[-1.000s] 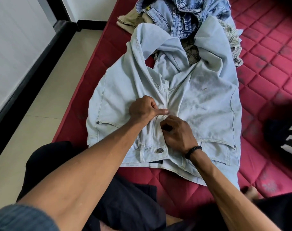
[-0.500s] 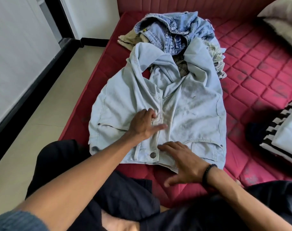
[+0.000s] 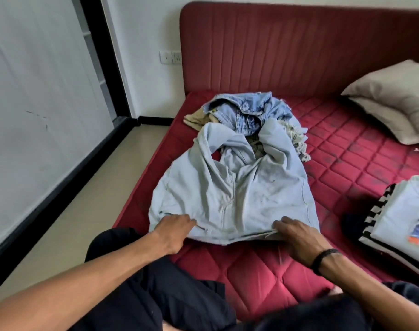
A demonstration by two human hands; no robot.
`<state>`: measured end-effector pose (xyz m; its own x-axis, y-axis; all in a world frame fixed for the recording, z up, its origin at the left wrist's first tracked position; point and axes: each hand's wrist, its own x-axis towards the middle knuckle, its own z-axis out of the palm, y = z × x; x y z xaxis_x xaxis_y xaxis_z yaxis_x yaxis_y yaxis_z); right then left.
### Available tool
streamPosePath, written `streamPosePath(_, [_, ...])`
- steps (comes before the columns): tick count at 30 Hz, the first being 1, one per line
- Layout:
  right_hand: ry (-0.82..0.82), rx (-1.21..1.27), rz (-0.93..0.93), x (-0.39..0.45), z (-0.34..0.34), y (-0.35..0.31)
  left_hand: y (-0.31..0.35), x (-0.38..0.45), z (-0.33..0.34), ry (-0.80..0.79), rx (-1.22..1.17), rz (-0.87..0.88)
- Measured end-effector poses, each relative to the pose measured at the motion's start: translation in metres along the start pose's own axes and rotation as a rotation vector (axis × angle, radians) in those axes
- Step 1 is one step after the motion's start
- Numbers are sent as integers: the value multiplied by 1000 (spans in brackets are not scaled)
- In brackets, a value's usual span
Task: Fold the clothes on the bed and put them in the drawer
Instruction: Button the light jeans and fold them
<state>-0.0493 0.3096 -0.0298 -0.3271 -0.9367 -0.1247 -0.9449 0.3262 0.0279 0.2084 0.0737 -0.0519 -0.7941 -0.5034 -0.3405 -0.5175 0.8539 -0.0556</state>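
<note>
We see bare mattress point(image 3: 251, 278) btwn jeans point(image 3: 227, 199) & knees; clothes pile point(image 3: 246, 115) blocks behind, folded stack point(image 3: 399, 225) on right.

**Hands leave the fly and take the waistband corners**

A second ago I have both hands bunched together at the fly of the pale jeans point(image 3: 230, 194), fingers pinching at the zipper. Half a second ago they loosen and flatten near the button. Now my left hand point(image 3: 174, 231) sits at the left corner of the waistband and my right hand point(image 3: 297, 235) at the right corner, well apart, each gripping the near edge. The waistband reads as lifted and stretched between them. My view tips up too: the headboard point(image 3: 287, 48) and a pillow point(image 3: 395, 99) come into sight.
</note>
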Motion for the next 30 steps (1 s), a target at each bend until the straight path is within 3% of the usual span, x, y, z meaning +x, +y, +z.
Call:
streamPosePath(5, [62,-104,42,6,-95,21,-57,0,-101,359,-207,-61])
streamPosePath(9, [283,-46,-41,-2,-181,34,-107,-29,-207,563,-358,108])
streamPosePath(15, [634,243,-155,-70,-316,62,-114,-136,-312,962,-1176,476])
streamPosePath(18, [792,520,-169,-97,-361,73,-111,-144,-333,1096,-1464,539])
streamPosePath(22, [1116,1021,-312,-94,-375,64,-93,-146,-356,1080,-1639,570])
streamPosePath(24, [1186,1347,-444,-92,-384,57,-80,-161,-368,1009,-1692,705])
streamPosePath(27, [1024,1692,-672,-76,-406,30,-40,-166,-390,870,-1672,873])
streamPosePath(29, [893,1738,-619,-51,-427,12,-8,-144,-416,762,-1616,917])
streamPosePath(30, [814,1643,-570,-36,-440,3,7,-128,-426,711,-1603,930])
